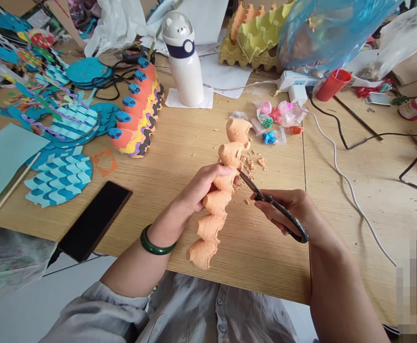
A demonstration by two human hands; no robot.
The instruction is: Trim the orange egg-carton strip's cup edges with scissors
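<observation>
My left hand (203,188) is closed round the middle of an orange egg-carton strip (215,209), a row of several bumpy cups that runs from near my lap up toward the table's middle. My right hand (290,209) grips black-handled scissors (270,202); their blades point left and touch the strip's edge just beside my left thumb. Orange trimmings (253,164) lie scattered on the wooden table (179,143) to the right of the strip's upper end. A green bangle (154,245) sits on my left wrist.
A black phone (94,221) lies at the near left edge. Blue paper fish crafts (63,143) and a painted carton caterpillar (138,114) fill the left. A white bear-lid bottle (185,59), egg trays (254,38), small bags of beads (276,116), a red cup (333,85) and cables (347,181) stand behind and right.
</observation>
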